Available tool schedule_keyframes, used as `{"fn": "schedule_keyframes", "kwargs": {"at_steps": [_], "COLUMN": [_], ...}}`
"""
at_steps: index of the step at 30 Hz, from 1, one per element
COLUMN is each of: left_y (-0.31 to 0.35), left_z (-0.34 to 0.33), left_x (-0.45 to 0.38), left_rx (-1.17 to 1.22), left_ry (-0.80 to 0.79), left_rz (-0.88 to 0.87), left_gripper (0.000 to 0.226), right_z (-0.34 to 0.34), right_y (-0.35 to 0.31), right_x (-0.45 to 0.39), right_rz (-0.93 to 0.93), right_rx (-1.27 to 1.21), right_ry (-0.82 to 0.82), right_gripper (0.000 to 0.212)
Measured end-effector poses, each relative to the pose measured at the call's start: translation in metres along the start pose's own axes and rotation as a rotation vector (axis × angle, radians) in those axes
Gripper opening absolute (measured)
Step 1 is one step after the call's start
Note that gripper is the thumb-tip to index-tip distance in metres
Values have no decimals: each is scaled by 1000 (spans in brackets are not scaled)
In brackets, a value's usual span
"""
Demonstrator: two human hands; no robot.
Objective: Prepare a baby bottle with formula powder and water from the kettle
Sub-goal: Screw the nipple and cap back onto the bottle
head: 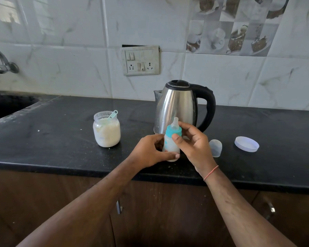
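On a black counter (61, 139), the left hand (148, 152) curls round a milky baby bottle (170, 143); the right hand (193, 141) pinches its teal collar (173, 131) — kettle (176, 106) just behind. An open formula jar (106, 130) stands left.

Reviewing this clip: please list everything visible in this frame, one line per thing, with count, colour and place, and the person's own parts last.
baby bottle: 1, milky white with teal collar and clear teat, upright at the counter's front, in front of the kettle
kettle: 1, steel with black lid and handle, centre of the counter
formula jar: 1, clear, holding pale powder, open, left of the kettle
scoop: 1, pale teal, standing in the jar
bottle cap: 1, translucent, on the counter right of the bottle
jar lid: 1, white, far right
counter: 1, black
switch panel: 1, off-white, on the tiled wall
tap: 1, metal, far left
left hand: 1, grips the bottle's body
right hand: 1, grips the teal collar
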State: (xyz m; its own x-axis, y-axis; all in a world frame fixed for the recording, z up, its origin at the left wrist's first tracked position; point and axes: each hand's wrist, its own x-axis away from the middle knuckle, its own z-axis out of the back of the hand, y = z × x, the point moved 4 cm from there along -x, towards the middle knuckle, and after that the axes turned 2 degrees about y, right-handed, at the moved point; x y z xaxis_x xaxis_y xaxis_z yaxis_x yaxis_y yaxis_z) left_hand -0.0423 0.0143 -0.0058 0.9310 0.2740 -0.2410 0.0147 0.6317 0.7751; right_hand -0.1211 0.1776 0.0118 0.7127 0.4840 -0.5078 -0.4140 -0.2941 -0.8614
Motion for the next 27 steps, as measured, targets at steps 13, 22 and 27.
{"fn": "schedule_keyframes", "kwargs": {"at_steps": [13, 22, 27], "left_y": [2, 3, 2], "left_z": [2, 0, 0], "left_x": [4, 2, 1], "left_rx": [50, 25, 26], "left_ry": [-23, -18, -22], "left_rz": [-36, -14, -7], "left_gripper": [67, 68, 67], "right_z": [4, 5, 5], "right_y": [3, 0, 0], "right_x": [0, 0, 1], "right_rz": [94, 121, 134], "right_rx": [55, 175, 166], "right_ry": [39, 52, 78], "right_gripper": [30, 71, 63]}}
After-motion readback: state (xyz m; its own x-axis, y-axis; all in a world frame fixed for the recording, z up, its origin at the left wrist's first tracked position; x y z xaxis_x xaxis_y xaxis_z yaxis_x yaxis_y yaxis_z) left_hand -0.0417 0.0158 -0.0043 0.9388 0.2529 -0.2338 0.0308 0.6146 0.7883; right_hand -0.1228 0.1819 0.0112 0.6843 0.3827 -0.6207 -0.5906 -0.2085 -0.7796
